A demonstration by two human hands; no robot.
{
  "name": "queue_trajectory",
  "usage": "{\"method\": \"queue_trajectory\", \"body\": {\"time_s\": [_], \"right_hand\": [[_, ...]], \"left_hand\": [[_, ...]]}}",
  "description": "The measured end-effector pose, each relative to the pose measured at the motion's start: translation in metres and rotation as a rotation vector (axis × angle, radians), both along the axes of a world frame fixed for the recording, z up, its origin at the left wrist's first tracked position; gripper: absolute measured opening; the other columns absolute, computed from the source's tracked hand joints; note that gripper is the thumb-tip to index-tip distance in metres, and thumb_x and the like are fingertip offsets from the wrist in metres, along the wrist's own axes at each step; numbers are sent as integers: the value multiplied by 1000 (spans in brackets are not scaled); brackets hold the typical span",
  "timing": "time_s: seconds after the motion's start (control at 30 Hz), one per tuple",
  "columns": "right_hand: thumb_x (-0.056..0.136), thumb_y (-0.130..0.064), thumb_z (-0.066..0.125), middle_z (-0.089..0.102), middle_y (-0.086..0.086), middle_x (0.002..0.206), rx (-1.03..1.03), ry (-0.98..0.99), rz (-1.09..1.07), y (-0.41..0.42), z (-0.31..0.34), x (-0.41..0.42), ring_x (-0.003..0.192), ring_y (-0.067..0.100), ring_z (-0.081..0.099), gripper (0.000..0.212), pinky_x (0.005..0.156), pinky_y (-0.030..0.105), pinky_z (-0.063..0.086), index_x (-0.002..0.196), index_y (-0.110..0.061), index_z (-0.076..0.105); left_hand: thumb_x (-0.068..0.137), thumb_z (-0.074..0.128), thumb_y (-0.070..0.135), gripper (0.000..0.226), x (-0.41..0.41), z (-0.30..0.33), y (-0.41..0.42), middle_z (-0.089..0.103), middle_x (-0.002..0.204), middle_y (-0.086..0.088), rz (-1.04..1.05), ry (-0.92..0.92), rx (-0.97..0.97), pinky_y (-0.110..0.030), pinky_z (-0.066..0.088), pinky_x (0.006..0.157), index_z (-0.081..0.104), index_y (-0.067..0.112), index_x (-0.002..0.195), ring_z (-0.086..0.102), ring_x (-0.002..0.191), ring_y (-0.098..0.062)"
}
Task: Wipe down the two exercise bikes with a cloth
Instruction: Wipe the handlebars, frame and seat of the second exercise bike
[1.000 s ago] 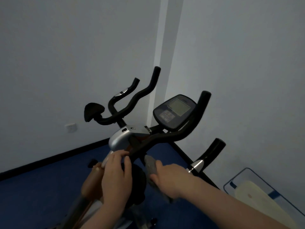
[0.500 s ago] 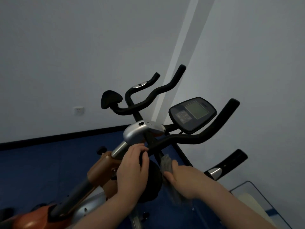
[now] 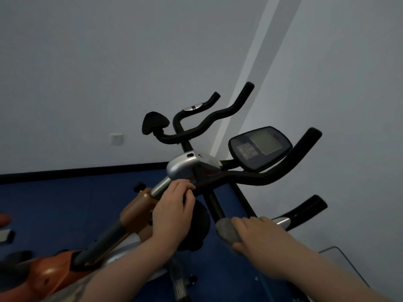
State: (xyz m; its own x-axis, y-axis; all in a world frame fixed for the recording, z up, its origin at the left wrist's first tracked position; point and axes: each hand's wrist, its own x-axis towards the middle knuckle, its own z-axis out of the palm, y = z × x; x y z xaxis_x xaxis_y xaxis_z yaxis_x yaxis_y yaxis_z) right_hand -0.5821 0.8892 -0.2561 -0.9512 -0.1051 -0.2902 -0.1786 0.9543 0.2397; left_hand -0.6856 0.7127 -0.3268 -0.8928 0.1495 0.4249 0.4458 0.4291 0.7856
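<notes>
An orange and silver exercise bike fills the middle of the view, with black handlebars and a dark console. My left hand grips the handlebar bar just below the silver stem cap. My right hand holds a grey cloth bunched against the black post under the handlebars. Only this one bike is plainly visible; an orange part shows at the far left edge.
The bike stands in a corner of two pale walls on a blue floor with a black skirting strip. A wall socket sits low on the left wall. A flat framed object lies at the lower right.
My right hand with the cloth has slid down the black post, away from the handlebar junction. The view has swung left, so the bike sits further right. My left hand keeps its grip.
</notes>
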Motion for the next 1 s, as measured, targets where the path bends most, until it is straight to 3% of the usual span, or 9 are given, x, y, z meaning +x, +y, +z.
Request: {"method": "queue_trajectory", "body": {"time_s": [0.1,0.23,0.43,0.5,0.6,0.7,0.83,0.9,1.0], "right_hand": [[102,-32,36,47,12,124,-13,-57,-65,-24,-6,-18,101,31,54,37,69,35,36,135,-14,36],[104,-42,28,59,17,121,-175,13,-323,-34,-15,-43,107,33,57,44,74,35,38,129,-6,35],[104,-26,38,42,12,136,85,2,39,-24,-13,-15,106,33,56,37,65,35,39,138,-13,37],[101,-25,43,38,16,136,68,-48,16,-26,-14,-26,107,35,54,39,60,34,37,139,-16,38],[102,-41,33,48,17,133,-193,4,-251,-32,-18,-50,116,33,52,49,80,35,39,136,-6,34],[102,-47,28,56,18,127,-424,89,-289,-26,-27,-60,112,33,55,52,77,36,36,132,-5,34],[103,-40,31,51,19,135,-72,175,14,-16,-34,-33,110,32,57,63,74,36,37,150,-2,12],[101,-45,35,49,12,139,-22,156,163,3,-26,-18,113,29,55,70,84,36,36,153,-7,7],[99,-51,37,48,-5,140,-57,65,341,55,7,-7,128,15,42,63,117,30,2,152,-25,17]], "left_hand": [[94,44,27,14,0,0,2,55,95,22,29,-4,8,-7,41,72,53,37,96,53,93,7],[94,44,29,12,1,1,3,57,84,16,44,-29,-8,-14,42,64,55,33,96,56,77,3],[96,47,25,12,1,2,2,58,83,13,59,-60,-43,-13,40,62,54,35,97,56,76,3],[96,45,27,13,1,2,2,58,85,16,60,-71,-56,-14,41,65,53,37,99,57,79,2],[95,45,30,12,1,2,2,58,85,18,71,-73,-64,-13,42,62,54,37,99,57,79,5],[97,48,27,12,2,3,3,59,83,16,78,-83,-48,-10,43,60,55,36,98,55,82,9],[97,46,27,12,2,5,2,59,86,15,63,-103,-52,-14,37,61,56,33,98,54,83,9],[98,46,26,13,2,5,2,58,87,17,62,-98,-79,-13,37,60,56,33,98,53,85,11],[97,43,29,13,-1,3,2,56,90,18,70,-74,-123,-11,38,62,54,35,99,52,85,9]]}}
